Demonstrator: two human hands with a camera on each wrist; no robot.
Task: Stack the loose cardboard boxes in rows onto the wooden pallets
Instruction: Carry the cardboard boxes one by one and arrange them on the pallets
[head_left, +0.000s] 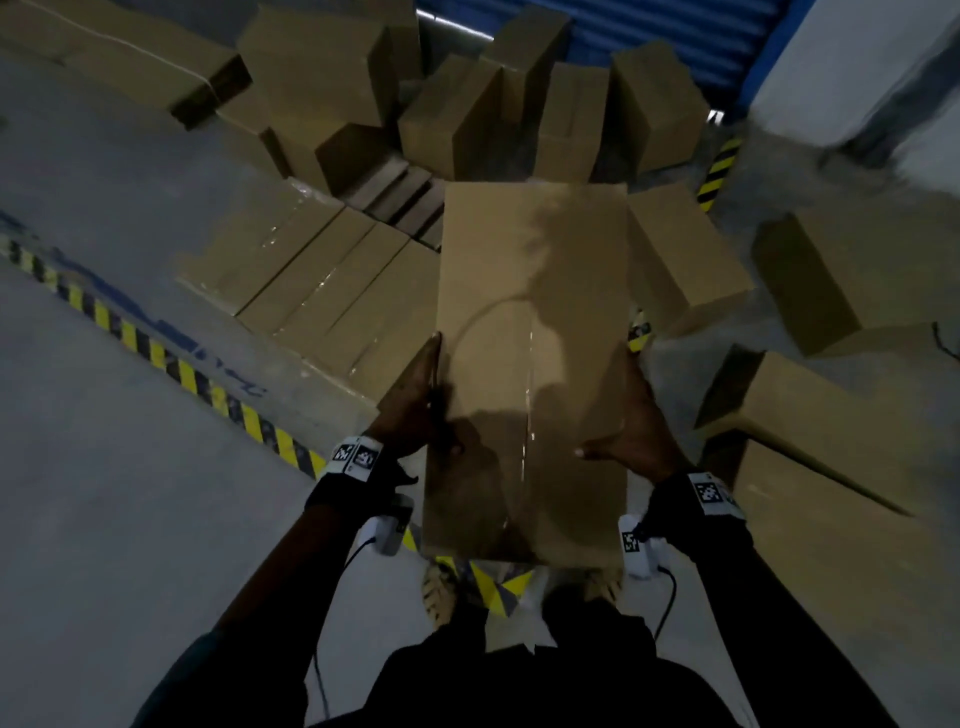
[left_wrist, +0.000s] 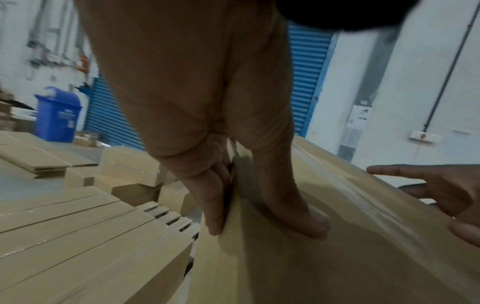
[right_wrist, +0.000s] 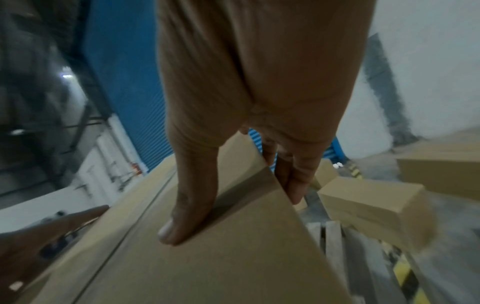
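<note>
Left hand (head_left: 415, 405), right hand (head_left: 631, 421): each grip clamps cardboard box (head_left: 524, 364) sides, thumbs atop.

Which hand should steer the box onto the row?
Probably the left hand: the row lies on its side of the box. The right hand grips the far edge.
</note>
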